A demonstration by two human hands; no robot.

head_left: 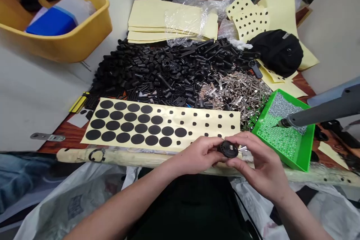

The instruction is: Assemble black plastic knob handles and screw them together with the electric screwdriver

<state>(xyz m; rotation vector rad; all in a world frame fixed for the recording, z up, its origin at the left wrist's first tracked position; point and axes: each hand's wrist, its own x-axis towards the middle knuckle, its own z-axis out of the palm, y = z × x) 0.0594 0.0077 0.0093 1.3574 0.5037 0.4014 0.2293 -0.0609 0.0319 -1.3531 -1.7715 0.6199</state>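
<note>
where a reddish wooden surface fills the middle of the view, it is crowded with work material. a long yellow sheet lies along its front edge, with rows of large black dots on the left and small ones on the right. behind the sheet spreads a wide pile of black parts, and to the right of that a heap of metal bits. further back lies a stack of plain yellow sheets, partly under clear wrap. a black pouch sits at back right on punched yellow sheets. a green tray stands at front right, and the tip of a grey tool reaches into it. a yellow tub sits at back left, off the wood, with a blue box inside. white plastic bags hang below the front edge.

both hands meet just in front of the sheet, over the front edge. between them is a round black disc. the left hand has its fingers closed on the disc's left side. the right hand has its fingers curled shut over the disc's right side. a small shiny piece shows just beside the disc, against the right fingers.
</note>
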